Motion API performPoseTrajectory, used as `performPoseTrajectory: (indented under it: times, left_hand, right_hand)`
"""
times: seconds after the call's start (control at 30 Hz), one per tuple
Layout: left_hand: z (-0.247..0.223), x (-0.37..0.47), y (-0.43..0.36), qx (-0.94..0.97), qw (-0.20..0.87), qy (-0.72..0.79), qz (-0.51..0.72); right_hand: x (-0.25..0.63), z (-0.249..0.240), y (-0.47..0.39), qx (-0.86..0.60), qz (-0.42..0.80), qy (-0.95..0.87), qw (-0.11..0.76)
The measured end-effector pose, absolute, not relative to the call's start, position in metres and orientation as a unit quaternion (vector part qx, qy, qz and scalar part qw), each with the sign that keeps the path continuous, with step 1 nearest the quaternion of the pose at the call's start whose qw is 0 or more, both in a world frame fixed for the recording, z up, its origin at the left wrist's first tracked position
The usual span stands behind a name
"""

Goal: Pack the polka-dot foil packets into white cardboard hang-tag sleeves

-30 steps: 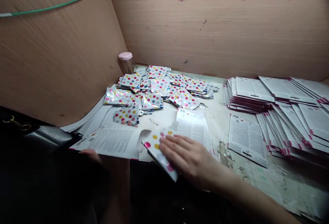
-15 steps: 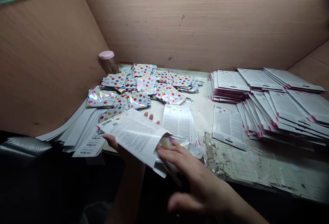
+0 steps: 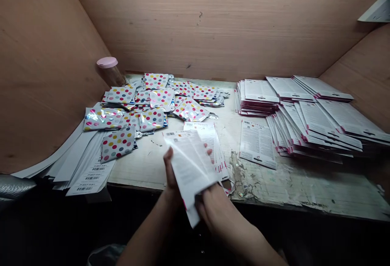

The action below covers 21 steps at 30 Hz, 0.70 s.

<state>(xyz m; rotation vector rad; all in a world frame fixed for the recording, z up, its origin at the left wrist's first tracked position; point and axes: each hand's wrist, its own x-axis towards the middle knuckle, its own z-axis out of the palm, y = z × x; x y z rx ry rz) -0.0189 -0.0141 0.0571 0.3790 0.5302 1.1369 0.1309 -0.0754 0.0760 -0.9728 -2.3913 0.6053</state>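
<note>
Single head-worn view; looks forward and steeply down over worktop (image 3: 140,168); close, back wall (image 3: 219,34) beyond.

Open table (image 3: 229,116) strip between dotted packets (image 3: 161,98) and white piles (image 3: 317,119), jar (image 3: 112,73) at back left, wall (image 3: 213,46) behind

Glossy plastic packets (image 3: 118,143), smooth wood panels (image 3: 195,34)
</note>
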Motion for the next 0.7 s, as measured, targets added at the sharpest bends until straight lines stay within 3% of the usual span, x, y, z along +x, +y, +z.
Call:
performPoseTrajectory:
  times: [0.13,0.27,0.37,0.47,0.57,0.7]
  left_hand:
    - [0.051,-0.044,0.022,0.265,0.673,0.425,0.544]
    - [0.038,-0.029,0.036,0.325,0.627,0.441,0.555]
    - [0.031,-0.017,0.03,0.478,0.426,0.539,0.547]
    - [0.026,-0.024,0.011,0.696,0.173,0.575,0.393]
    - [0.021,-0.043,-0.011,0.832,0.165,0.479,0.225]
    - [0.012,-0.058,-0.025,0.876,0.156,0.437,0.131]
  right_hand:
    - [0.166,0.074,-0.075,-0.443,0.208,-0.809,0.324]
    - [0.174,0.031,-0.033,-0.607,0.217,-0.653,0.398]
    - [0.167,-0.002,-0.009,-0.595,0.235,-0.644,0.42]
    - [0.162,-0.014,-0.006,-0.572,0.179,-0.672,0.435]
    - [0.162,-0.011,-0.012,-0.547,0.142,-0.709,0.421]
    - [0.163,-0.006,-0.015,-0.543,0.146,-0.725,0.398]
